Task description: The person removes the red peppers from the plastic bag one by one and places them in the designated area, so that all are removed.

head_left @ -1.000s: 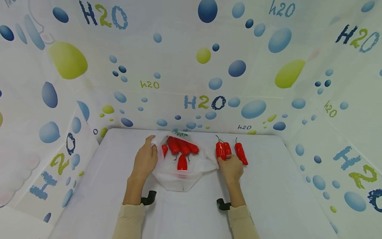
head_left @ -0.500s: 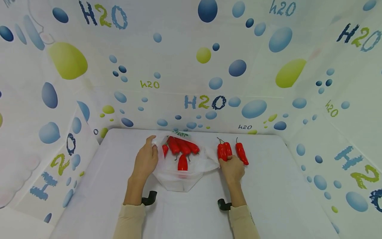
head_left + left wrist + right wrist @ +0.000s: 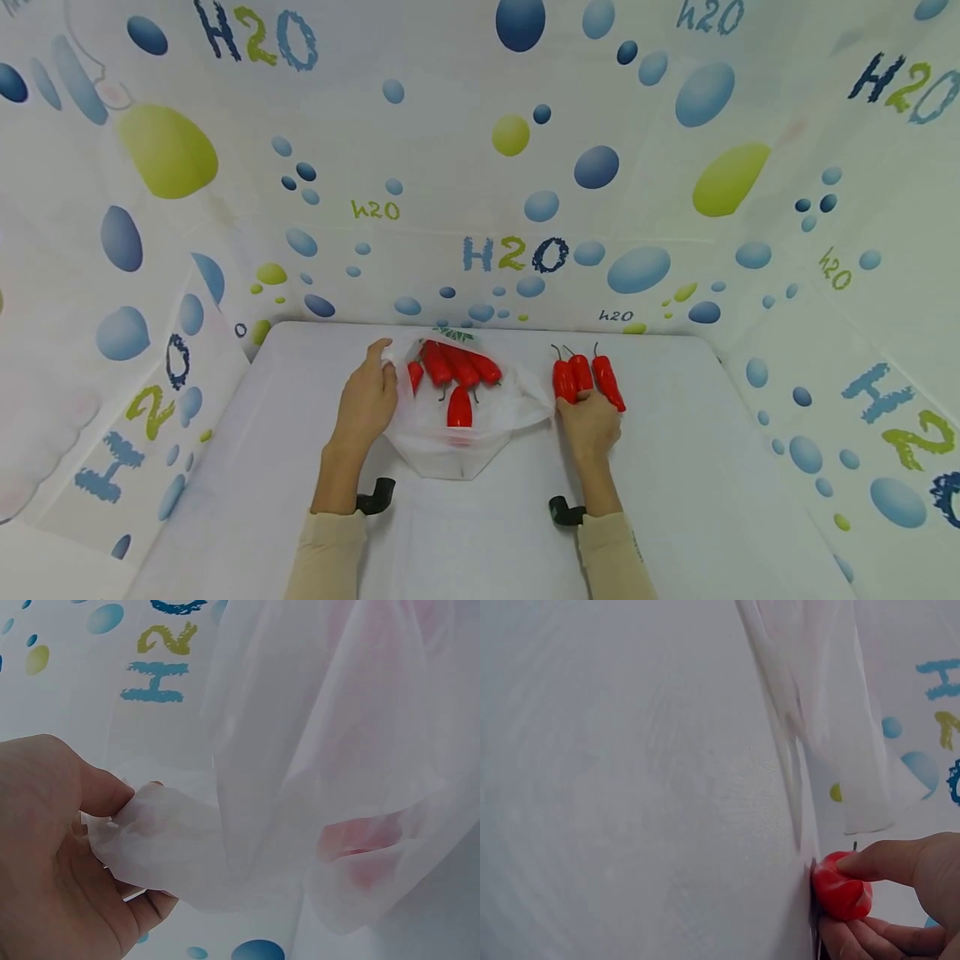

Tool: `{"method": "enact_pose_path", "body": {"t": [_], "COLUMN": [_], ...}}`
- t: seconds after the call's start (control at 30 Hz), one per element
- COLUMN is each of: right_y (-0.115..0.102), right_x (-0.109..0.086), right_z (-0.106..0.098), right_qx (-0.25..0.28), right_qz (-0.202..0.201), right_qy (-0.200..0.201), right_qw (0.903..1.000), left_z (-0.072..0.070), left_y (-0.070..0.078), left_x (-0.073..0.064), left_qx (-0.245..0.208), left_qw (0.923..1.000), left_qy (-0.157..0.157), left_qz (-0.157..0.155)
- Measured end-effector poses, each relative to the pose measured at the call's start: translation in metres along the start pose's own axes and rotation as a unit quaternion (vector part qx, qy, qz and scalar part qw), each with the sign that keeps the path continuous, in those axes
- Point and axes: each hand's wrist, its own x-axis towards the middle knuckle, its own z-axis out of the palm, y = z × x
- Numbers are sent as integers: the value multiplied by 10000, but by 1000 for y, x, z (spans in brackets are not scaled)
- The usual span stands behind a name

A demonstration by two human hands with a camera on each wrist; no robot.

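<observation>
A white translucent plastic bag (image 3: 442,460) lies with its mouth spread, several red chili peppers (image 3: 460,408) showing in it. My left hand (image 3: 366,406) grips the bag's left edge; in the left wrist view the thumb and fingers (image 3: 97,791) bunch the film between them. To the right of the bag, three red peppers lie side by side with stems pointing away. My right hand (image 3: 590,423) holds the lower end of the leftmost one (image 3: 564,381), pinched between thumb and fingers in the right wrist view. The middle pepper (image 3: 581,372) and right pepper (image 3: 608,382) lie close beside it.
The white table (image 3: 480,542) has its far edge against a wall covering (image 3: 435,150) printed with bubbles and lettering. A corner of the bag (image 3: 534,408) reaches right up to my right hand. Dark wrist-worn cameras (image 3: 377,497) jut inward from both forearms.
My right hand has shifted slightly right, along with the left and middle peppers, narrowing the gap to the third. The left hand and the bag have stayed nearly still.
</observation>
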Motion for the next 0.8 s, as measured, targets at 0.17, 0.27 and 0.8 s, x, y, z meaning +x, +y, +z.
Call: {"method": "enact_pose_path", "body": {"t": [0.17,0.27,0.8], "right_y": [5,9,15], "right_x": [3,5,9], "right_z": [-2,-2,-4], "right_qx": [-85,-33,-299], "right_qz": [63,87,338], "right_qy": [82,154,36], "right_qw": [9999,9998,9990], "left_z": [0,0,1], "left_y": [1,1,2], "left_x": [0,0,-1], "left_qx": [-18,-34,-1], "left_qw": [10000,10000,10000], "left_qy": [-29,-31,-75], "left_qz": [-45,-38,-62]}}
